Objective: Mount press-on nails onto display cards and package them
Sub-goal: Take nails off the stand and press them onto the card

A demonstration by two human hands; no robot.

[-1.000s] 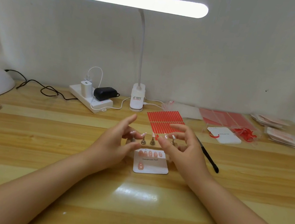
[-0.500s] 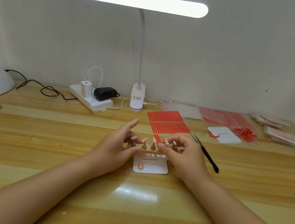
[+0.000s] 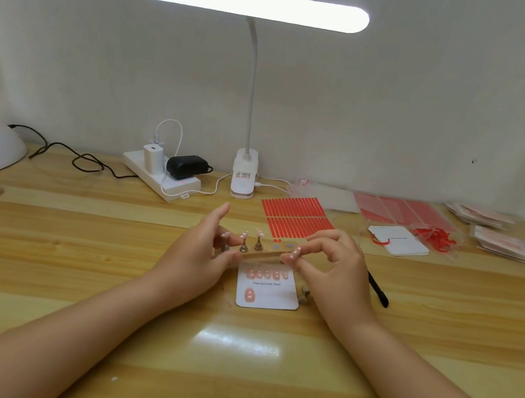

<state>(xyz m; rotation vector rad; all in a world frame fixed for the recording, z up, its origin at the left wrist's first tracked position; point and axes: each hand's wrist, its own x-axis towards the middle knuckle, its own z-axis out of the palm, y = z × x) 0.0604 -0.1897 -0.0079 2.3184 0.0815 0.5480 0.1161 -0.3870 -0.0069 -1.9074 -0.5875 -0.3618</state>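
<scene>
The left hand (image 3: 199,254) pinches the left end of a small wooden nail stand (image 3: 260,252), thumb below and curled fingers above, while its forefinger points straight up and away. The right hand (image 3: 336,267) takes the stand's right end in a pinching grip, thumb and forefinger tips closed on a press-on nail (image 3: 295,252) there, the other fingers curled loosely behind. The stand is lifted off the tabletop (image 3: 102,276), tilted a little, its left end lower. Two pegs (image 3: 250,243) with nails on their tips stand upright on it near the left hand; two bare round spots show to their right.

Both forearms reach in from the near edge and converge over the middle of the tabletop.

Just below the stand lies a white display card (image 3: 268,292), flat, with a row of pink nails along its far edge and one more at its near left corner. A small loose peg (image 3: 304,294) lies just beside the card's right edge. Farther off sits a sheet of red adhesive strips (image 3: 296,216).
</scene>
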